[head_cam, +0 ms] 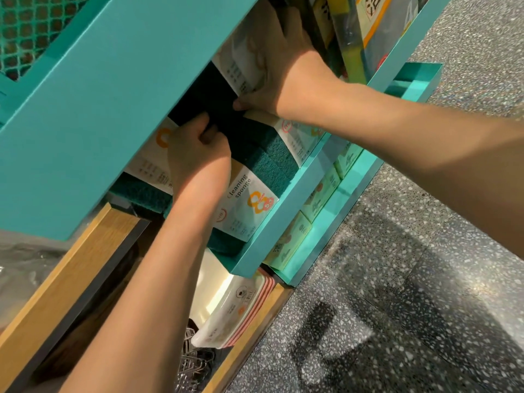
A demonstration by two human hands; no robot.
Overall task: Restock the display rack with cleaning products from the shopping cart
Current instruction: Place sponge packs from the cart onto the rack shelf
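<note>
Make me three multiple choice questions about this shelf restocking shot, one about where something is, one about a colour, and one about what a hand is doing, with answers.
1. Where do the cleaning sponge packs sit?
A. On the floor
B. On a teal rack shelf
C. In a wooden drawer

2. What colour is the display rack?
A. Teal
B. Red
C. White

3. What is the left hand doing?
A. Hanging idle
B. Lying flat on the floor
C. Gripping a dark green sponge pack

Answers:
1. B, the labelled packs stand behind the teal shelf lip.
2. A, its panels and shelf fronts are all teal.
3. C, its fingers curl round the dark sponge between the packs, while the right hand rests on another pack above.
</note>
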